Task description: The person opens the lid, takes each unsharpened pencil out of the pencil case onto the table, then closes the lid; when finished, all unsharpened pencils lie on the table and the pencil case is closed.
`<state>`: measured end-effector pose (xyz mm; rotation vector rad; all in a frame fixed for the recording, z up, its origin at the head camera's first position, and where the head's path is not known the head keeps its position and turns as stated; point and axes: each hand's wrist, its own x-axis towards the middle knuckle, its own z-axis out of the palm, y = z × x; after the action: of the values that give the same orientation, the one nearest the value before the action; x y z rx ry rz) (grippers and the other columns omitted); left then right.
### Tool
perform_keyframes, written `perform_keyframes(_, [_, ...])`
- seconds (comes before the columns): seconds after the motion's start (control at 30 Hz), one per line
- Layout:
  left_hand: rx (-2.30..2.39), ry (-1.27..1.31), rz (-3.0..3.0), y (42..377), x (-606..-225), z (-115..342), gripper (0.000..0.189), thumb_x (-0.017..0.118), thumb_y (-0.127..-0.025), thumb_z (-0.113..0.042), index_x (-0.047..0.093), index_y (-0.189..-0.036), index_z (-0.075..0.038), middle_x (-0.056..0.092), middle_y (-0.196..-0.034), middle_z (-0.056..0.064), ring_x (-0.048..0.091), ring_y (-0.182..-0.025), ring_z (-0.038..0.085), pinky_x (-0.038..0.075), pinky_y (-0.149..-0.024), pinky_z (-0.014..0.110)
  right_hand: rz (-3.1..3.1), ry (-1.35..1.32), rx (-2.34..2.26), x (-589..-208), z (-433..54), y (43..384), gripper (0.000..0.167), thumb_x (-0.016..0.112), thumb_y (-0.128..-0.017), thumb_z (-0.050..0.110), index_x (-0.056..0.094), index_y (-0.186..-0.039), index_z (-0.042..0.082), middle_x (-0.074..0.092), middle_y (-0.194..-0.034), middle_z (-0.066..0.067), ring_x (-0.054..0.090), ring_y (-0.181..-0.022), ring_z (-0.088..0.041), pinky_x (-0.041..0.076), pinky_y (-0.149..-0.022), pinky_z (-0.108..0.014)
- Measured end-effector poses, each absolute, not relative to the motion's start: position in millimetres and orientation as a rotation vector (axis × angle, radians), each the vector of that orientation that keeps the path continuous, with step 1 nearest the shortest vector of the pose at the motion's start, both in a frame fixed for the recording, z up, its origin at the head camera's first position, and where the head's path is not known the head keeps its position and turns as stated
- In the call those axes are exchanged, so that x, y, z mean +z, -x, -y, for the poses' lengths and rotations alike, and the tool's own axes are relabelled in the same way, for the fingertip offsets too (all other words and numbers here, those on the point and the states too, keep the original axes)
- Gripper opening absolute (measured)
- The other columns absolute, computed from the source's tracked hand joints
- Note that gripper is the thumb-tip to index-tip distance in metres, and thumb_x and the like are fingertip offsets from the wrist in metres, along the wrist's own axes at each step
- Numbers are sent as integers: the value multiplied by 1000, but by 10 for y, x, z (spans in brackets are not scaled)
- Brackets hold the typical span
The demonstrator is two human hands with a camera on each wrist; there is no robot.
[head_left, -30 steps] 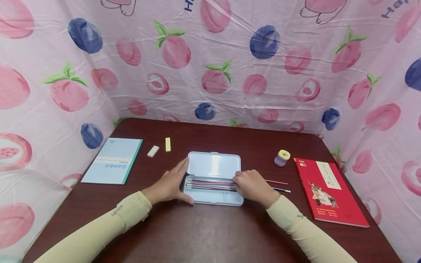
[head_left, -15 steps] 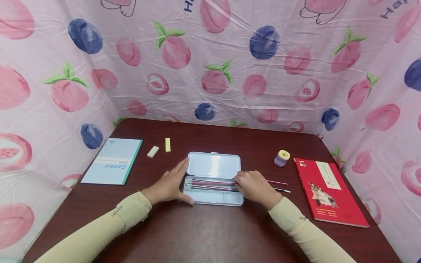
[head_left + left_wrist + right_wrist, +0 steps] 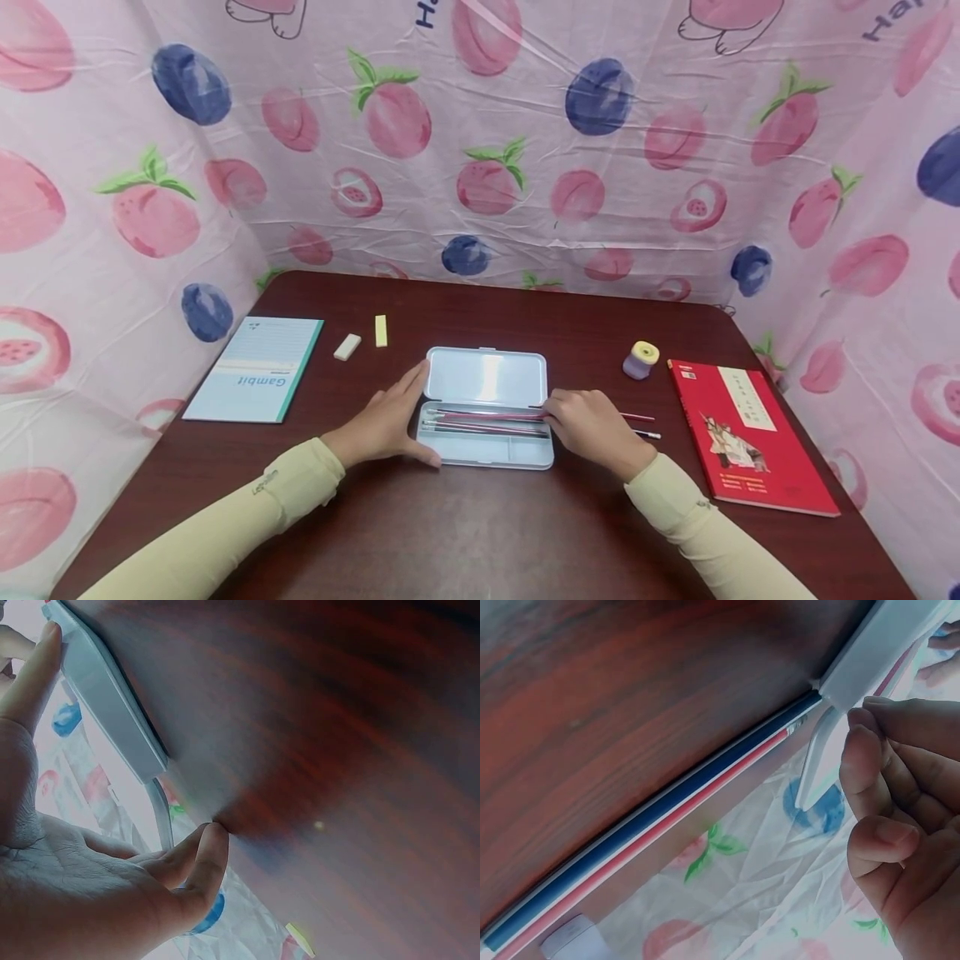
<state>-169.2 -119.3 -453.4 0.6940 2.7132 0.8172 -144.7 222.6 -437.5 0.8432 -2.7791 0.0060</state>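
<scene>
An open light-blue pencil case lies mid-table, its lid folded back. Several striped pencils lie in its long compartment. My left hand is spread along the case's left end, fingers straight by the lid and thumb at the front edge. At the right end, my right hand pinches the end of a red pencil between thumb and curled fingers; the pinched tip itself is hidden. Beyond that hand, a red pencil and a dark blue pencil lie on the table.
A notebook lies at left, near a white eraser and a yellow strip. To the right are a small purple-and-yellow container and a red book. Patterned cloth hangs round the table's back and sides.
My right hand has shifted slightly right, from over the pencils to the case's right edge. More of the pencils' right ends shows. The left hand has stayed in place.
</scene>
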Motion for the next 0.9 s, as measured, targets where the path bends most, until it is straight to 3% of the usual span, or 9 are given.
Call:
perform_keyframes(0.33, [809,-682,-2717,1694,-4547,1186,152,99,-65,-60,5,-172,-8,12,-181,16,29,-163,39,28,-124,73,2775,-789,52,-4377,-2421,1392,13,90,-84,14,82,-94,12,73,-81,0,65,-64,-11,62,-66,-31])
perform_keyframes(0.9, [803,-685,-2722,1687,-4540,1181,152,99,-65,-61,6,-172,-8,13,-180,16,31,-162,39,29,-123,74,2806,-720,108,-4368,-2752,1272,19,93,-81,16,83,-97,14,77,-85,2,65,-67,-8,63,-71,-32])
